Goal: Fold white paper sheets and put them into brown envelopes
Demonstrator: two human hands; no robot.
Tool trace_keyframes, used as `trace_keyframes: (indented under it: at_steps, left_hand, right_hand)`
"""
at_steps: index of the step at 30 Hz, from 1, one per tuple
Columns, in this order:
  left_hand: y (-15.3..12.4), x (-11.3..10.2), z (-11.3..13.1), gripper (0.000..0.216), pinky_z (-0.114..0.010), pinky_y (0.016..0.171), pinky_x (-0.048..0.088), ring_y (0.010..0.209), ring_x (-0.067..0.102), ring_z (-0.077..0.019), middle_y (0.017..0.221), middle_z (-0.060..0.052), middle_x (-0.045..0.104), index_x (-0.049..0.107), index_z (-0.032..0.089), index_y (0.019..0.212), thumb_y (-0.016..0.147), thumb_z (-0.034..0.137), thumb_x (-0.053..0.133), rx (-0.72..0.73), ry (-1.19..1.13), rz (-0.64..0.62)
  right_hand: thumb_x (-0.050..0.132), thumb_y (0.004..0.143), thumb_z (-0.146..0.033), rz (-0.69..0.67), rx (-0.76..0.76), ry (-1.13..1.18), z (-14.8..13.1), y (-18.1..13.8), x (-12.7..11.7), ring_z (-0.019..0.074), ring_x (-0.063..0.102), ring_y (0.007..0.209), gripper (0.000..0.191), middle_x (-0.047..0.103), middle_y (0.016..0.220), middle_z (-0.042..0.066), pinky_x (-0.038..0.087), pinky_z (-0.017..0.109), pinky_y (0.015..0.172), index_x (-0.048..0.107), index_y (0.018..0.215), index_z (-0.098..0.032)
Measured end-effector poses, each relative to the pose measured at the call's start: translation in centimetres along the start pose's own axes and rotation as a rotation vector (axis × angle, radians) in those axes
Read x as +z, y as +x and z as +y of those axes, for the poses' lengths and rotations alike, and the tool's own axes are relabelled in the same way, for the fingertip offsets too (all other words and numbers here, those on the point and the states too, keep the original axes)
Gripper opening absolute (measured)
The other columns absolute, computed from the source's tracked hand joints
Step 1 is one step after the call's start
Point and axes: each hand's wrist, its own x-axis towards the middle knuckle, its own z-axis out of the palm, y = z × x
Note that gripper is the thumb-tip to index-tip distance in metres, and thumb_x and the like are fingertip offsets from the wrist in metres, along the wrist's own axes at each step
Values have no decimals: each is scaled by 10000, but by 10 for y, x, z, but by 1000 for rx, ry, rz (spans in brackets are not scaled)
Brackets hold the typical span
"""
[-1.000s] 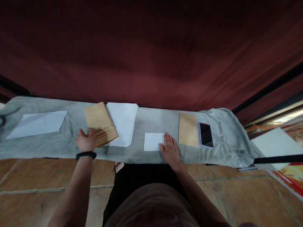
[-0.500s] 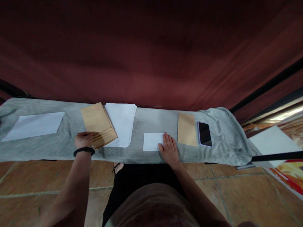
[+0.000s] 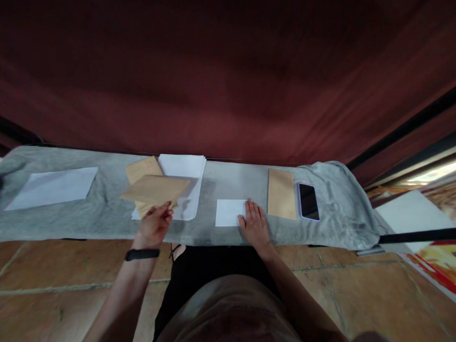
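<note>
My left hand point(image 3: 155, 224), with a black band at the wrist, pinches the near edge of a brown envelope point(image 3: 156, 188). The envelope is raised and tilted over a stack of similar brown envelopes point(image 3: 142, 168), hiding part of it. That stack overlaps a pile of white paper sheets point(image 3: 186, 166). My right hand point(image 3: 255, 225) lies flat, fingers stretched, on the right edge of a small white folded paper point(image 3: 230, 213). Just right of it lies a single brown envelope point(image 3: 281, 194).
A smartphone point(image 3: 308, 202) lies right of the single envelope. At the far left is a white sheet point(image 3: 54, 188). Everything rests on a narrow table with a grey cloth point(image 3: 235, 176), in front of a dark red curtain point(image 3: 225, 101). A white board point(image 3: 414, 214) stands low at the right.
My left hand has lifted an envelope off the brown stack and moved right with it, turning it. My right hand has stayed on the small white paper.
</note>
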Motion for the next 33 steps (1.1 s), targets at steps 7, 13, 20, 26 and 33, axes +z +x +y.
trace_keyframes:
  at_steps: [7,13,20,26,33]
  left_hand:
    - [-61,70,-98,127,-184,590,553,639,719,-129,668,-49,735,688,132,690,715,74,798,-267,-6,-145]
    - [-70,77,-118,135,-217,625,578,696,751,-171,720,-82,764,703,135,710,725,156,835,-279,31,-176]
    - [-58,71,-108,226,-235,644,575,660,742,-170,657,-51,741,681,134,703,655,196,893,-197,69,-141]
    - [-65,72,-112,307,-264,572,558,580,708,-180,660,-81,732,654,153,696,743,397,835,-191,153,-192]
    - [-91,75,-135,226,-369,932,561,1007,713,-238,1011,-90,756,723,224,941,943,395,577,427,694,-459]
  right_hand:
    - [388,1056,-387,20,-4,3,0,0,1,303,413,1451,592,430,1570,203,286,485,1203,392,1534,-37]
    - [411,1048,-387,9,-1,8,2,-1,2,303,403,1458,595,438,1566,197,294,493,1199,391,1538,-51]
    - [414,1039,-318,11,5,55,-16,6,4,308,393,1463,533,458,1555,192,278,516,1205,449,1506,-65]
    - [393,1059,-335,-73,-98,95,-37,11,6,264,412,1458,485,454,1576,115,264,482,1222,472,1506,-163]
    - [392,1033,-255,-132,-132,84,-31,7,4,255,341,1502,531,369,1625,109,238,475,1236,393,1557,-170]
